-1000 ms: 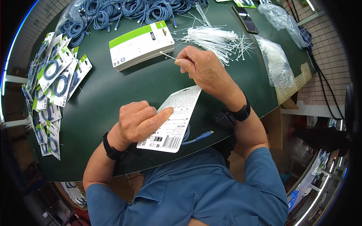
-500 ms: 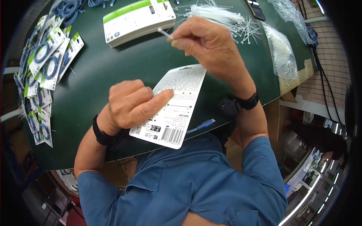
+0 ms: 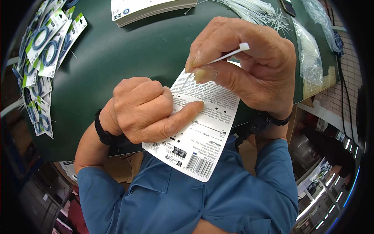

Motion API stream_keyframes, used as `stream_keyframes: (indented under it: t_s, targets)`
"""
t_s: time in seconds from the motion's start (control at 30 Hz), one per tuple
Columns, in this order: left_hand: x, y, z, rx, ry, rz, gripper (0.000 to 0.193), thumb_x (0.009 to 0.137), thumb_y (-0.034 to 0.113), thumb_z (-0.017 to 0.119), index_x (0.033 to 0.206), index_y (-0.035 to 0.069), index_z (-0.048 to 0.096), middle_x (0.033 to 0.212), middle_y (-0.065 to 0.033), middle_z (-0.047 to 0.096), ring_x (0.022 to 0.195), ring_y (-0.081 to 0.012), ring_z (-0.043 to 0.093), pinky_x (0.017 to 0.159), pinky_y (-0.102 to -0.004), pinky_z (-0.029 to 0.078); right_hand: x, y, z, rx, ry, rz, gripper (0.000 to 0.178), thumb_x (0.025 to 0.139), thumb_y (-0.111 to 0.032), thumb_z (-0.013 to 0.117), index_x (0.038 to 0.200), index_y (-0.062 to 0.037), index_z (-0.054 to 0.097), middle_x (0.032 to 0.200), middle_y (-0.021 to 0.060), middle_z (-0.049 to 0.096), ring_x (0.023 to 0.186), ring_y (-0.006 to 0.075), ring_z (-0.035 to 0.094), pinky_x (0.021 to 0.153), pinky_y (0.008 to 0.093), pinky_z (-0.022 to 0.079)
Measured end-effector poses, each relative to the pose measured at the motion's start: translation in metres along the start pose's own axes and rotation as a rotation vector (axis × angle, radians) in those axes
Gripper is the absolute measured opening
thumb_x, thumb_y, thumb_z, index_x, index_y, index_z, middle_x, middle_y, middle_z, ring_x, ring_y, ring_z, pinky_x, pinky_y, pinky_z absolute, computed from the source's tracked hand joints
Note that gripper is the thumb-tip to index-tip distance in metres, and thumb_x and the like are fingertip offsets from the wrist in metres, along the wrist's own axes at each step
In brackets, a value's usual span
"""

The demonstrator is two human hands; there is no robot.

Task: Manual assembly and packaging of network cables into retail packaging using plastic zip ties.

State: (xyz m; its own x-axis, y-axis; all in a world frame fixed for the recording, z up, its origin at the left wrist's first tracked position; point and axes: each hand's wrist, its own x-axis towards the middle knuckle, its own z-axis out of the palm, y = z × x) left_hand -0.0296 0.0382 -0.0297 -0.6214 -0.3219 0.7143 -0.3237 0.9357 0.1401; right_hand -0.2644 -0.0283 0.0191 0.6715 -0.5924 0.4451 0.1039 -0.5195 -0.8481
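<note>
A white printed cardboard backing card (image 3: 194,128) is tilted over the table's near edge, its text side up. My left hand (image 3: 142,111) grips its left side, thumb stretched across the face and fingers curled underneath. Between thumb and forefinger, my right hand (image 3: 249,64) pinches a white cable tie (image 3: 228,55). The tie's square head sticks up to the right, while its thin tail slants down to the card near a small hole by my left knuckles. What lies beneath the card is hidden.
Finished cards with coiled blue cables (image 3: 48,56) are heaped on the left of the green table (image 3: 97,62). At the back stand a stack of cards (image 3: 156,13) and loose white cable ties (image 3: 255,11). Right of them are a phone (image 3: 288,7) and a plastic bag of ties (image 3: 309,54).
My right hand has come down and nearer with the cable tie, from beside the card stack to above the card. The card has shifted right, and the blue plug beside it is no longer plainly seen.
</note>
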Motion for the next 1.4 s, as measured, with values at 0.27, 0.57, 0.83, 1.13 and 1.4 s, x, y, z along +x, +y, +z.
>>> stream_keyframes:
  t_s: [0.27,0.57,0.83,1.13,1.4]
  targets:
    - [-0.002,-0.002,0.001,-0.016,0.015,-0.021,0.051,0.069,0.022,0.082,0.118,0.008,0.075,0.064,0.0047,0.042,0.052,-0.0072,0.041,0.043,-0.0252,0.029,0.0,0.001,0.002,-0.011,-0.015,0.037,0.018,0.081,0.012,0.077,0.096,0.0056,0.07,0.087,0.0176,0.071,0.079,0.0198,0.071,0.064,0.0287,0.058]
    - [-0.003,-0.003,-0.001,-0.022,0.008,-0.022,0.052,0.069,0.022,0.082,0.118,0.008,0.075,0.064,0.0049,0.042,0.052,-0.0074,0.041,0.043,-0.0254,0.029,0.002,0.0,0.003,-0.03,-0.067,0.081,0.016,0.082,0.013,0.075,0.096,0.0061,0.07,0.088,0.0173,0.071,0.077,0.0175,0.071,0.062,0.0265,0.058]
    - [-0.004,-0.003,0.0,-0.025,0.024,-0.016,0.052,0.069,0.023,0.082,0.118,0.007,0.075,0.064,0.0049,0.041,0.052,-0.0076,0.041,0.043,-0.0255,0.029,0.001,0.0,0.005,0.046,-0.034,0.134,0.015,0.084,0.012,0.074,0.096,0.0055,0.07,0.09,0.0166,0.07,0.076,0.0161,0.07,0.062,0.0252,0.059]
    - [-0.002,-0.004,0.001,-0.037,0.022,-0.022,0.05,0.071,0.025,0.082,0.117,0.007,0.076,0.063,0.0055,0.04,0.052,-0.0072,0.041,0.043,-0.0252,0.029,0.008,-0.001,-0.005,-0.065,-0.268,0.0,0.016,0.084,0.011,0.075,0.097,0.0043,0.07,0.09,0.0142,0.071,0.077,0.0152,0.071,0.063,0.0246,0.058]
    - [-0.002,-0.003,-0.003,-0.025,0.025,-0.032,0.049,0.071,0.026,0.083,0.117,0.008,0.075,0.063,0.0062,0.04,0.051,-0.0063,0.04,0.043,-0.025,0.028,0.001,0.002,0.005,0.07,-0.051,0.15,0.016,0.086,0.01,0.075,0.1,0.0037,0.069,0.093,0.013,0.071,0.079,0.0144,0.072,0.064,0.0246,0.059]
